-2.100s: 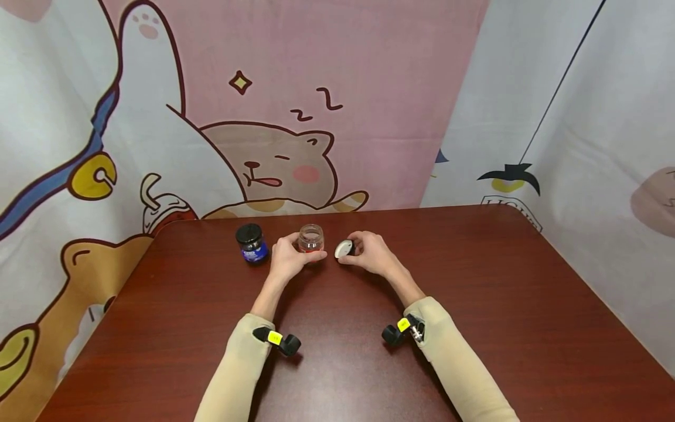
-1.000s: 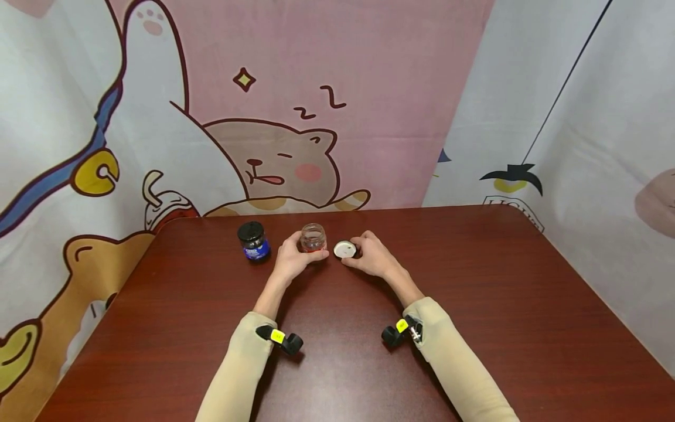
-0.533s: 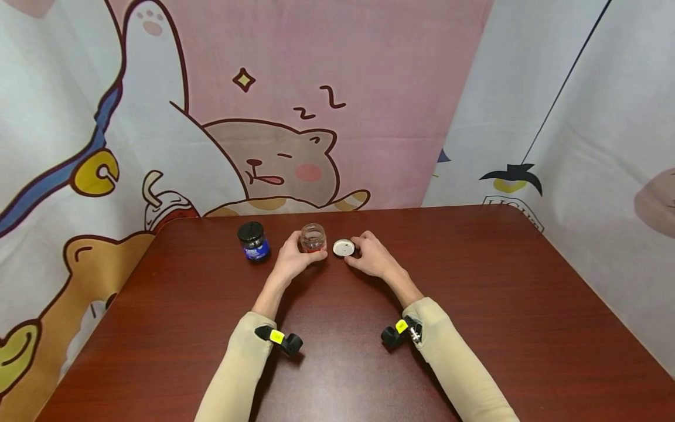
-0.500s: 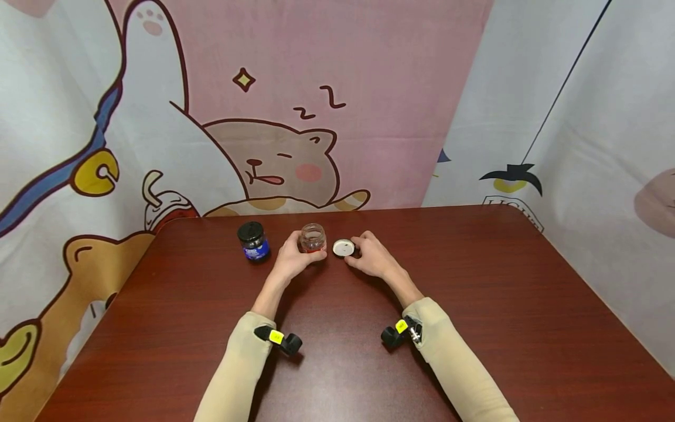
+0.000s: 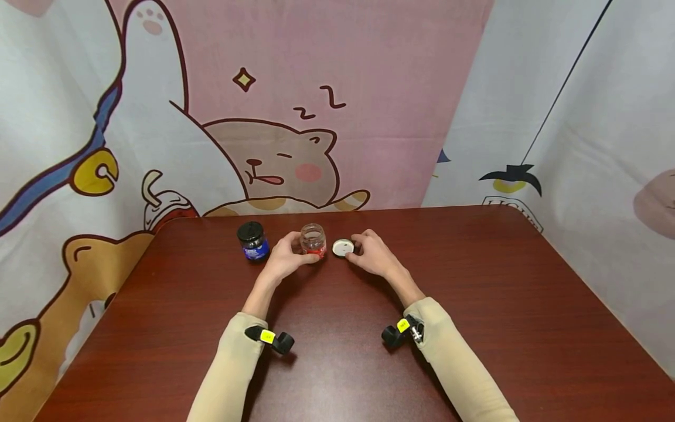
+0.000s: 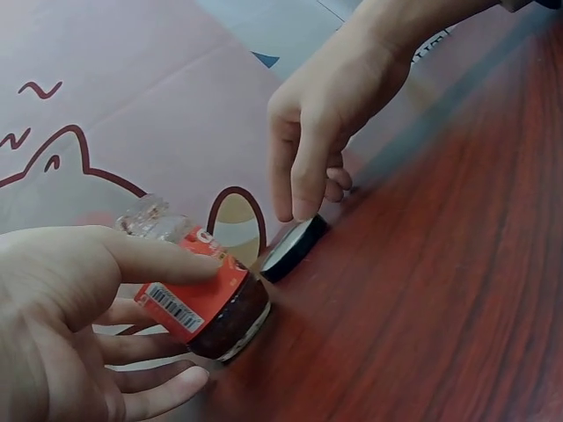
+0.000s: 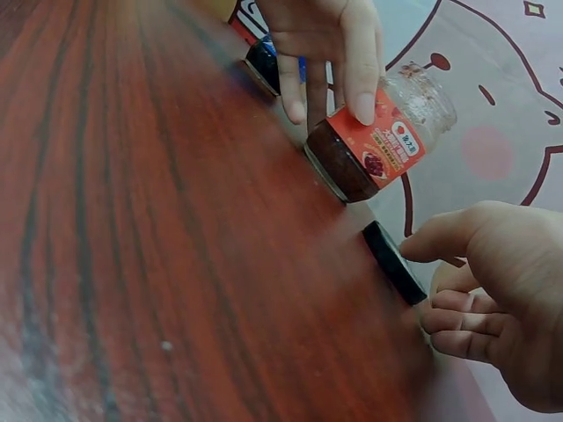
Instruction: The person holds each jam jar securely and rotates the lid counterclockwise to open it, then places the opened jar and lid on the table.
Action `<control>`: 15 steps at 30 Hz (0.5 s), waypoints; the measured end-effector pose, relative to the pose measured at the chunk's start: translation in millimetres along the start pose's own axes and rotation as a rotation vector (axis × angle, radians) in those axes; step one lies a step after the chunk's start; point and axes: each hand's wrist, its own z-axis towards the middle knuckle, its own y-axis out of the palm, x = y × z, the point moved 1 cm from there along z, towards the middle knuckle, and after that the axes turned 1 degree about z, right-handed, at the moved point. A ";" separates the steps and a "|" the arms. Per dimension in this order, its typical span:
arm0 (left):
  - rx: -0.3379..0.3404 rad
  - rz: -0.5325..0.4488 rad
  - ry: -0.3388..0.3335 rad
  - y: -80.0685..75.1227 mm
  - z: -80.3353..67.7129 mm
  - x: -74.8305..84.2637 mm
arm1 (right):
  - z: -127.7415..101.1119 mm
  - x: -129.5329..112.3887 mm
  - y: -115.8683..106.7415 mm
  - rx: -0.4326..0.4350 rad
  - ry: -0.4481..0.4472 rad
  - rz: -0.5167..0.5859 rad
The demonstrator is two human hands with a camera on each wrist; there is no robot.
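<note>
One open glass jar w/ a red label [image 5: 313,237] upright on the tabletop, near its far edge, no lid on, dark stuff low inside. L hand [image 5: 286,258] is at its left: thumb laid straight across the label, other fingers loosely spread alongside, touching more than gripping by the look of it. Just right of the jar, w/ a gap btwn, the black lid [image 5: 343,248] lies flat, white inside up. R hand [image 5: 374,256] is narrow there, thumb + index at the lid's rim; pinch or mere touch, can't tell.

Risks, my guess: a sideways nudge from my thumb could tip the jar, mouth's open, so contents might spill. Pressing down on one side of the rim could flip or skid the lid. Swing L hand out too far & it could knock the blue-labelled jar [image 5: 253,241], black-capped, standing to its left.

Surface: reddish-brown wood-grain tabletop [image 5: 337,357], glossy, bright glare nr me, so prob a bit slippery. Room: cartoon-print cloth [image 5: 395,88] behind, pink & white, sleeping animal, "Z"s. Beige sleeves [image 5: 224,375], black cam [image 5: 282,343] on each wrist.
</note>
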 end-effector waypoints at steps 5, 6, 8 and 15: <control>0.000 0.006 0.028 -4.4 0.5 1.2 | 0.4 -0.4 -4.4 0.020 0.012 0.017; 0.000 0.007 0.036 -5.3 0.3 1.6 | 0.6 -0.6 -5.2 0.022 0.018 0.025; -0.001 0.007 0.050 -6.5 -0.3 2.3 | 1.3 -1.4 -7.1 0.025 0.024 0.044; 0.005 -0.005 0.089 -14.2 -1.2 5.1 | 4.0 -8.3 -14.0 0.045 0.029 0.091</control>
